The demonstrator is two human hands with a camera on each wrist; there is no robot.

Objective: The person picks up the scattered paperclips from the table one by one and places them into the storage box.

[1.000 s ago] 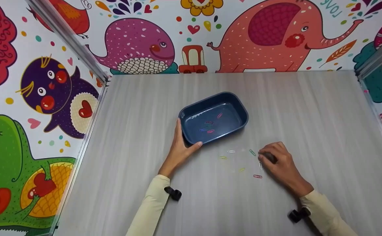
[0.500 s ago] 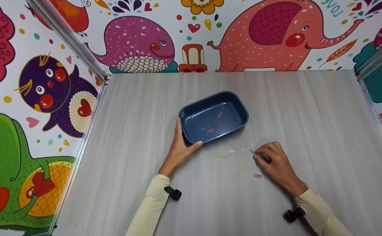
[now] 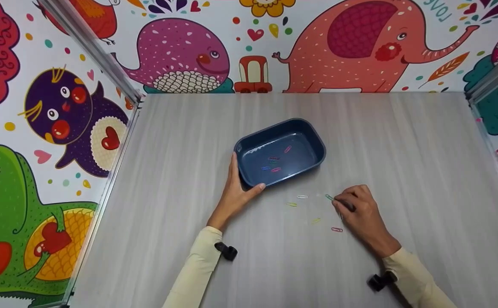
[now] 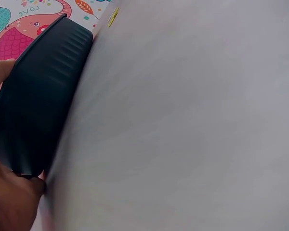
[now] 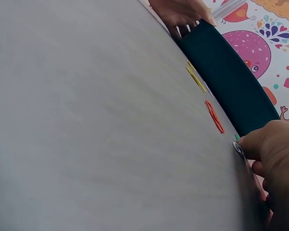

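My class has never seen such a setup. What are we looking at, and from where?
There's no machine, only a person's two bare hands. The wide picture looks down from the head; the others come from each wrist. The left hand holds a dark blue rectangular tray, probably plastic. The right hand touches a green wire paperclip; whether it's pinched is unclear. White clips, yellow clips and a red clip lie on the streaked grey table; pink clips and a blue clip lie inside the tray.
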